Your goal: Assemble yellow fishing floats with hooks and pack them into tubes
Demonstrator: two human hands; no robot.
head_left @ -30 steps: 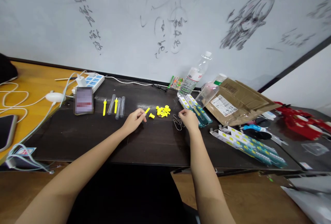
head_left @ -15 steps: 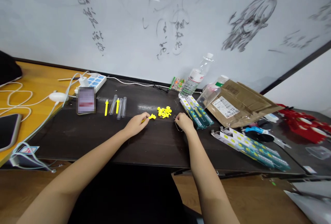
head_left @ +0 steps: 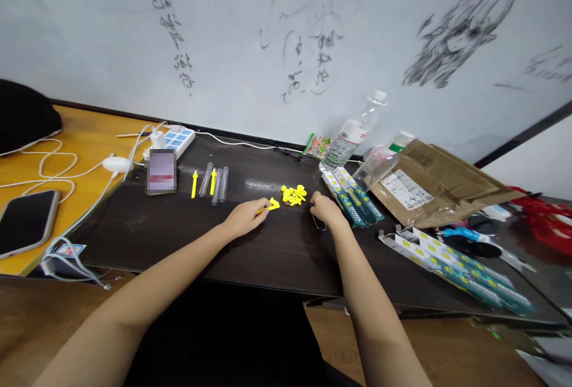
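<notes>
My left hand (head_left: 245, 219) rests on the dark table (head_left: 187, 238), its fingers pinched on a small yellow plastic stick (head_left: 269, 206). A pile of small yellow plastic parts (head_left: 294, 194) lies just beyond it. My right hand (head_left: 327, 210) sits to the right of that pile, its fingers curled over thin wire loops (head_left: 320, 223). Further left lie clear tubes (head_left: 215, 182) and two yellow pins (head_left: 194, 183).
Long green and yellow packets (head_left: 353, 196) lie right of my right hand, with more packets (head_left: 451, 265) near the front edge. A water bottle (head_left: 353, 133), a cardboard envelope (head_left: 438, 181), a power strip (head_left: 174, 139), a phone (head_left: 24, 223) and cables are around.
My left hand has moved right with the yellow stick, up to the loose yellow piece by the pile. My right hand has closed down over the wire loops. The camera has shifted left.
</notes>
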